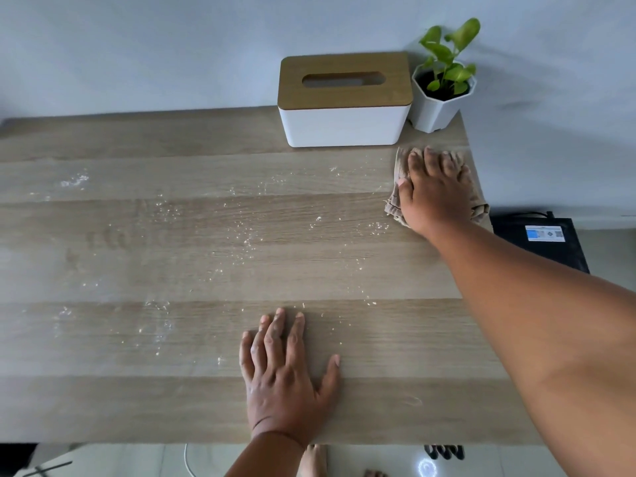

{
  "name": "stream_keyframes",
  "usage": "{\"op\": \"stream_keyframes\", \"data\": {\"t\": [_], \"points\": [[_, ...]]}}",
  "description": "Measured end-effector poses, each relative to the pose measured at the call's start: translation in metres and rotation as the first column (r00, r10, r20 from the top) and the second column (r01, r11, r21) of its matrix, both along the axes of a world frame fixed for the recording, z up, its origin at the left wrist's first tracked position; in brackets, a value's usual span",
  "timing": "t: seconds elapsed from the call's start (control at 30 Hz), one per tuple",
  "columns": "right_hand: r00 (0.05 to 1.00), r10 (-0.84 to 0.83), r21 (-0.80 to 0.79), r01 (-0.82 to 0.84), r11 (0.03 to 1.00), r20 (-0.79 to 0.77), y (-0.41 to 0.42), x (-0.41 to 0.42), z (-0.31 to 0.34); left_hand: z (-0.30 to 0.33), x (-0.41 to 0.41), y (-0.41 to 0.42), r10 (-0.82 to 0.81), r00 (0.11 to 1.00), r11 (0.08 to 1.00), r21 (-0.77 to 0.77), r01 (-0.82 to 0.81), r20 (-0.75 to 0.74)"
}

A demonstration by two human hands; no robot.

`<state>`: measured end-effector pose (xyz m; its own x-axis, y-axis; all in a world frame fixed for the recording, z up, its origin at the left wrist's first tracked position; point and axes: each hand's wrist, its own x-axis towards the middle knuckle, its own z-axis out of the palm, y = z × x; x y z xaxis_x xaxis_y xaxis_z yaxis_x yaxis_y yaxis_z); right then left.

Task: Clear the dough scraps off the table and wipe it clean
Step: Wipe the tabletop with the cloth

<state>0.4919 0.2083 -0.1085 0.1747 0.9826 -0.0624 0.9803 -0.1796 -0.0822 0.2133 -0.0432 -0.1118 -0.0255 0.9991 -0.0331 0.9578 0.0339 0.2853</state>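
Two bare hands rest on a wooden worktop (pixel 172 401). Right hand (pixel 434 194), fingers spread, presses a beige cloth (pixel 399 173) flat at the far right edge, near a tissue box (pixel 344 105). Left hand (pixel 287 376) lies flat, fingers spread, near the front. Pale dough crumbs (pixel 241 232) dot the middle and left.

This looks like a room in a home: a pale wood-grain laminate table (pixel 172 235) stands against a plain bluish-white wall (pixel 137 46), bearing a white tissue box with a wooden lid (pixel 344 101) beside a small green plant in a white faceted pot (pixel 442 87).
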Motion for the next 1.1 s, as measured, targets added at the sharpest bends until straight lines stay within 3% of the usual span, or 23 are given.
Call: {"op": "stream_keyframes", "data": {"t": [1.1], "points": [[0.999, 0.037, 0.060, -0.036, 0.998, -0.016, -0.084, 0.005, -0.009, -0.001, -0.001, -0.001, 0.024, 1.000, 0.999, 0.035, -0.024, -0.002]]}}
